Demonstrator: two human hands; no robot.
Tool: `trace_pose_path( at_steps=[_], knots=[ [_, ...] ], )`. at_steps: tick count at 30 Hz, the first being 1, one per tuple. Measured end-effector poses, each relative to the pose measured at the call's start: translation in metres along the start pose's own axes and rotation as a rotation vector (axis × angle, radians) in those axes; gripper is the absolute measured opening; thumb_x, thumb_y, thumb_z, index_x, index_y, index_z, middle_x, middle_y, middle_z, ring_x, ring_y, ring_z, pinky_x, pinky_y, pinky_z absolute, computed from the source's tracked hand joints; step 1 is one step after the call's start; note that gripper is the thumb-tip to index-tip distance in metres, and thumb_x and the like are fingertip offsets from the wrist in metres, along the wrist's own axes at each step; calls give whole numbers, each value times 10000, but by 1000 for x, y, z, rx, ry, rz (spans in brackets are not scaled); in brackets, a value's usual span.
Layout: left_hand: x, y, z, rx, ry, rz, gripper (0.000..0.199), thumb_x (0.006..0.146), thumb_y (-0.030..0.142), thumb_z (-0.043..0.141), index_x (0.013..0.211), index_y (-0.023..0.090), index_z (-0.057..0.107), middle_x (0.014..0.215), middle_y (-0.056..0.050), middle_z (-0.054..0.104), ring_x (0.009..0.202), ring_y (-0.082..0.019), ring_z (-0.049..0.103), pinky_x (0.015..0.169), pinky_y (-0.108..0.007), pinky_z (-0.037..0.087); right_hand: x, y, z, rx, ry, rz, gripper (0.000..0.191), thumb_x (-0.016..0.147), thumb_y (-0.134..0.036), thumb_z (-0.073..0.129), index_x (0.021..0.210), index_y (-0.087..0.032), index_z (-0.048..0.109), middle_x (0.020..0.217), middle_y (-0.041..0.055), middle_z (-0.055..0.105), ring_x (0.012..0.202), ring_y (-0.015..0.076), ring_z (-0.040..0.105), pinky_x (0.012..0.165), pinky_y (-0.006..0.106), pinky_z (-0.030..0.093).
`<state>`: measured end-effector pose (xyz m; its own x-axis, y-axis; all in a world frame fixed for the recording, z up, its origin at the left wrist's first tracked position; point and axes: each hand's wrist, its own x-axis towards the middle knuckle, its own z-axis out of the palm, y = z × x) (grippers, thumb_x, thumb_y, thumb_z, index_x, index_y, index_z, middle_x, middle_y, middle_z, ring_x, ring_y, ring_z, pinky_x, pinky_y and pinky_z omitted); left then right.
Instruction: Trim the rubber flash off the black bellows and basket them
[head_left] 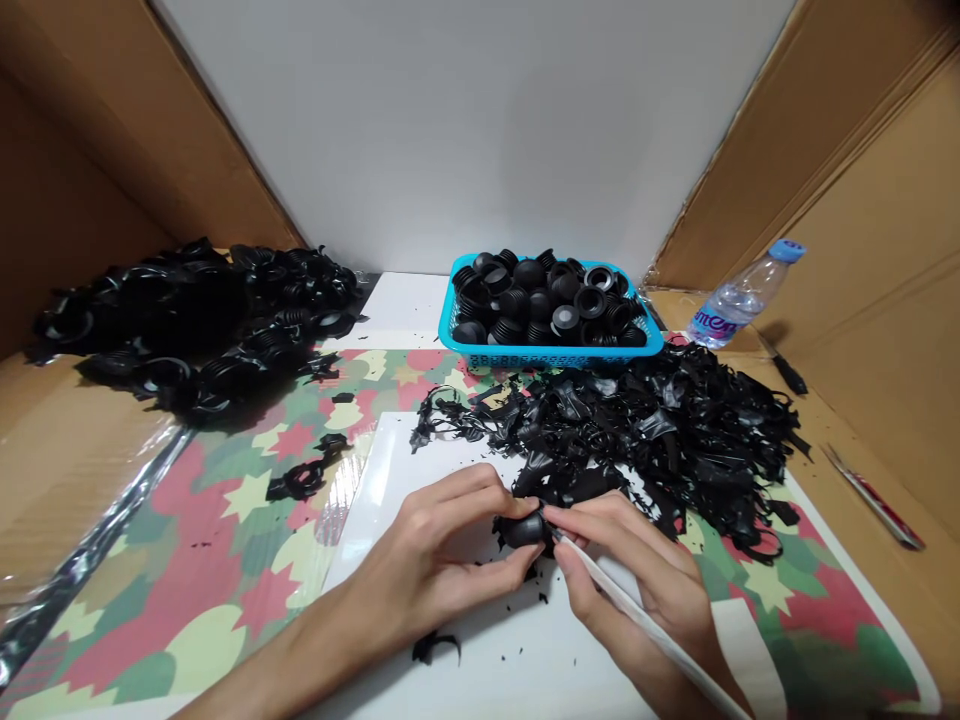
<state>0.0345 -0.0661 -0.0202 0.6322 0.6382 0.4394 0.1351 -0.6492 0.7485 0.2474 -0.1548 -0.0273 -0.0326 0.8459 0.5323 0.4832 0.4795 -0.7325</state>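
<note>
Between the thumb and fingers of my left hand (457,540) is a small, rounded black rubber part (523,530). My right hand (637,580) grips a slim tool with a long white handle (637,610), its tip against the right side of the part. The tip itself is hidden by the fingers, so its kind is unclear. Both hands meet over a white board (360,590), where small black scraps (435,648) lie. Just beyond the hands spreads a pile of black rubber trimmings (675,430).
A blue basket (551,352) full of black ribbed rubber parts stands at the back. To the left lies a heap of untrimmed-looking black pieces (202,320). At right are a water bottle (739,295), a dark-handled tool (787,372) and red tweezers-like tool (874,500). Cardboard walls flank both sides.
</note>
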Motion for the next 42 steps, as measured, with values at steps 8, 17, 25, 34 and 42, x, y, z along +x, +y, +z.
trace_pose_path(
  at_steps=[8, 17, 25, 34, 42],
  knots=[
    [-2, -2, 2, 47, 8, 11, 223, 959, 89, 842, 1162, 150, 774, 907, -23, 719, 779, -161, 700, 724, -238, 565, -1, -2, 1, -71, -20, 44, 247, 1061, -43, 625, 1230, -180, 743, 1018, 48, 743, 957, 158, 721, 872, 252, 599],
    [3, -3, 4, 48, -6, -33, 186, 960, 90, 833, 1124, 156, 776, 900, -10, 691, 773, -154, 680, 711, -227, 549, -4, 2, 4, -166, -16, 34, 222, 1125, -78, 565, 1256, -187, 708, 1092, 46, 770, 1025, 163, 737, 997, 266, 555],
    [7, -4, 5, 20, -27, -38, 170, 962, 87, 817, 1093, 185, 771, 882, -6, 703, 772, -164, 678, 715, -247, 549, 0, 3, 12, -194, 91, 89, 216, 1129, -97, 568, 1248, -195, 718, 1105, 58, 771, 1036, 176, 733, 976, 277, 579],
    [8, -1, -1, -1, -14, -15, 214, 949, 63, 819, 1105, 199, 763, 865, 4, 707, 757, -159, 663, 697, -244, 536, 0, -2, -2, 5, 113, 85, 231, 1028, -47, 698, 1168, -214, 774, 964, 4, 780, 862, 127, 756, 816, 200, 610],
    [6, 0, 1, -4, -12, -23, 182, 957, 63, 816, 1057, 202, 751, 848, 8, 682, 761, -167, 648, 697, -253, 519, 3, -3, -3, -24, 85, 3, 218, 988, -8, 708, 1087, -200, 735, 947, 9, 798, 865, 135, 778, 856, 226, 628]
  ],
)
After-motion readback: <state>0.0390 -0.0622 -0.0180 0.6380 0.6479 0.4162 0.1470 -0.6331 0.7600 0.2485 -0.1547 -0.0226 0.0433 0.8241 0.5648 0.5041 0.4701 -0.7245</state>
